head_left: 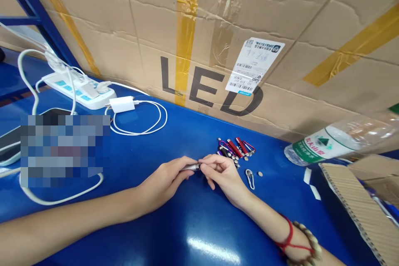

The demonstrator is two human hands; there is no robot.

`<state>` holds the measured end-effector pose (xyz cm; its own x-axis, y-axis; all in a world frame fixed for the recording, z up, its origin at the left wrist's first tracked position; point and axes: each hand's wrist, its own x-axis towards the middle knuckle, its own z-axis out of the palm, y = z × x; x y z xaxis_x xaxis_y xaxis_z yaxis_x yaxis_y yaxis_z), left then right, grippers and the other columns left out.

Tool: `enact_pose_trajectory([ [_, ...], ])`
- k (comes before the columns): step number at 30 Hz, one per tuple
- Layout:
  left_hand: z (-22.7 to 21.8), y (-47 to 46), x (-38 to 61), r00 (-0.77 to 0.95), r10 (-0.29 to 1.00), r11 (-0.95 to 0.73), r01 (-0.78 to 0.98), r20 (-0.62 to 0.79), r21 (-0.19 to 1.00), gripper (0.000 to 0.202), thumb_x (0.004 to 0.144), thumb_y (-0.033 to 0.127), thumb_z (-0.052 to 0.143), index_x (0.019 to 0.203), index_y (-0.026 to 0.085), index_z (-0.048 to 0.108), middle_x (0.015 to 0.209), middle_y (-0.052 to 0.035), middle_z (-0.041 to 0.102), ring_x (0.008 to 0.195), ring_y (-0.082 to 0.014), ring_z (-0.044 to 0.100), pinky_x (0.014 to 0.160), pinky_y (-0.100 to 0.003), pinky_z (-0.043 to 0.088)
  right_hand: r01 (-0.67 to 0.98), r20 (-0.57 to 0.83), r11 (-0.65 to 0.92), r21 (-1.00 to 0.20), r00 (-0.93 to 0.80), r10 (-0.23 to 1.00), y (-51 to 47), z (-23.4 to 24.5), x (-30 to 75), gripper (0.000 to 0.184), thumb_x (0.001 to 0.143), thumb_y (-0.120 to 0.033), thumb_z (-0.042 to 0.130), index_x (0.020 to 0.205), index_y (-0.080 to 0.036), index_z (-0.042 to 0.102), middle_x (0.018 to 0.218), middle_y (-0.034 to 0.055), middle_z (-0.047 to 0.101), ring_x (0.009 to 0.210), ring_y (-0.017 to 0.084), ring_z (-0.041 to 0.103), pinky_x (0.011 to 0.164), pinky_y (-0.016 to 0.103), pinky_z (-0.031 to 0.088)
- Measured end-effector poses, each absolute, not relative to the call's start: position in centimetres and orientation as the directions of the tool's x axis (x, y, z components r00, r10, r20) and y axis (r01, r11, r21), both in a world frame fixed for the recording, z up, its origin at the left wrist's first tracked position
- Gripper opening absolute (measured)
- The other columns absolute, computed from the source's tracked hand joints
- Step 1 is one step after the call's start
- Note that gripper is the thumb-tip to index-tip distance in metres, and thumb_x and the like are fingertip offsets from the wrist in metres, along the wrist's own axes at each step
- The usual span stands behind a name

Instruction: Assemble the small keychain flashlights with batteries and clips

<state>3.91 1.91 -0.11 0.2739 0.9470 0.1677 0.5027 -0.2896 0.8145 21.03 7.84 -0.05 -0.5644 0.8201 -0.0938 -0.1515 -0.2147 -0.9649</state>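
Note:
My left hand (pixel 170 176) is closed around a small silver mini flashlight (pixel 190 167), its metal barrel pointing right. At the barrel's right end, the thumb and fingers of my right hand (pixel 221 170) pinch a dark tip; the exact part is hidden by the fingers. Just beyond my right hand lies a pile of small red and dark flashlights (pixel 240 145) with coloured carabiner clips, and small button cells are scattered among them. A silver carabiner (pixel 249 179) rests to the right of that hand, with a loose button cell (pixel 260 173) close by.
A big cardboard box (pixel 149 16) marked LED stands along the back. On the left are a white power strip (pixel 93 96), a charger (pixel 121 104) with its cable, and a blurred-out area. A plastic bottle (pixel 327 143) lies at right, near an opened carton (pixel 358 203).

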Motion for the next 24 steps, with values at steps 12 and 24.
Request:
enact_pose_trajectory([
  [12, 0.2, 2.0, 4.1, 0.286, 0.937, -0.326, 0.516, 0.199, 0.793, 0.025, 0.092, 0.019, 0.036, 0.111, 0.02, 0.053, 0.098, -0.0021, 0.063, 0.088, -0.0132, 0.059, 0.082, -0.022, 0.044, -0.138, 0.062, -0.016, -0.99, -0.544, 0.837, 7.5, -0.6, 21.1, 0.012, 0.068, -0.026, 0.071, 0.062, -0.016, 0.066, 0.067, -0.0019, 0.053, 0.037, 0.003, 0.048, 0.029, 0.015, 0.04],
  [24, 0.0, 2.1, 4.0, 0.309, 0.933, -0.337, 0.586, 0.181, 0.736, 0.021, 0.093, 0.02, 0.033, 0.1, 0.019, 0.054, 0.096, -0.0033, 0.064, 0.091, -0.0156, 0.059, 0.081, -0.026, 0.045, 0.037, 0.281, 0.384, -0.923, -0.618, 0.734, 8.6, -0.6, 21.9, 0.007, 0.073, -0.024, 0.067, 0.068, -0.021, 0.072, 0.072, 0.001, 0.052, 0.044, 0.005, 0.045, 0.036, 0.02, 0.038],
])
